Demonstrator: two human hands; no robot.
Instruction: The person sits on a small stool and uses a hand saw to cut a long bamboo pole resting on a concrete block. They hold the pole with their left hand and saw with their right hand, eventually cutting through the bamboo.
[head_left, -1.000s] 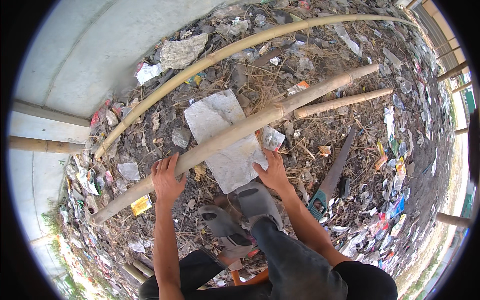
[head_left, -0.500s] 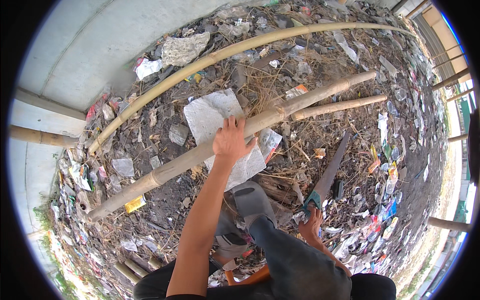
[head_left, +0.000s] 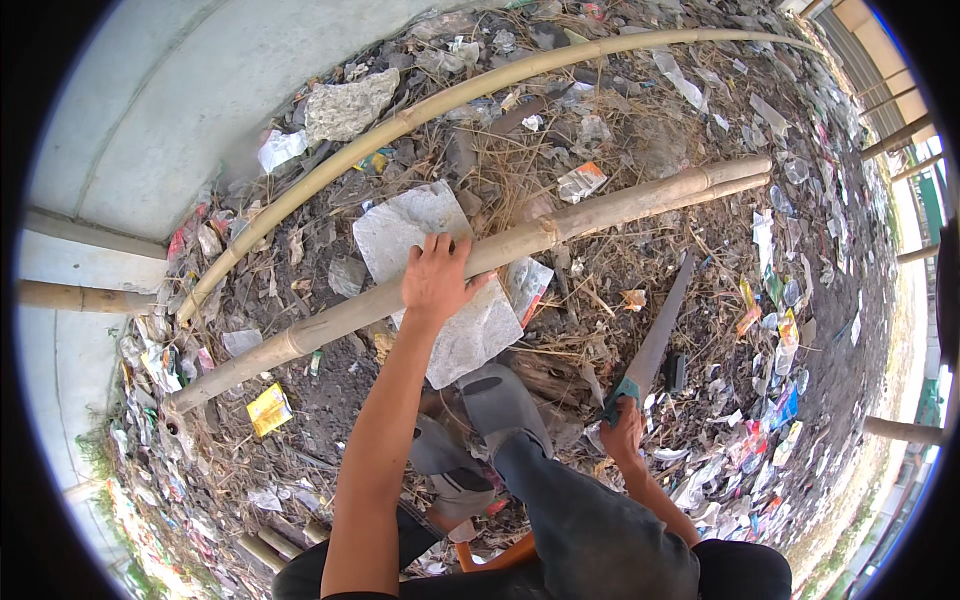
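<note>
My left hand (head_left: 436, 278) lies over a thick bamboo pole (head_left: 350, 314), its fingers curled across the top and closed on it. The pole slants from lower left to upper right and crosses a pale grey slab (head_left: 480, 330) on the ground. In my right hand (head_left: 622, 428), closed round the teal handle, is a handsaw (head_left: 660, 330). Its blade points up and away, to the right of the slab and apart from the pole. A thinner bamboo piece (head_left: 712, 195) lies under the pole's far right end, partly hidden by it.
Beyond it a long curved bamboo pole (head_left: 420, 115) stretches across the ground beside a concrete wall (head_left: 180, 110). A stone chunk (head_left: 350, 105) sits next to the wall. Litter, including a yellow packet (head_left: 269, 410), covers the soil. My shoe (head_left: 505, 410) is against the slab.
The thick pole has swung: its right end came nearer, over the thinner piece, and its left end moved farther away. My left hand shifted slightly left with it. The saw turned a little.
</note>
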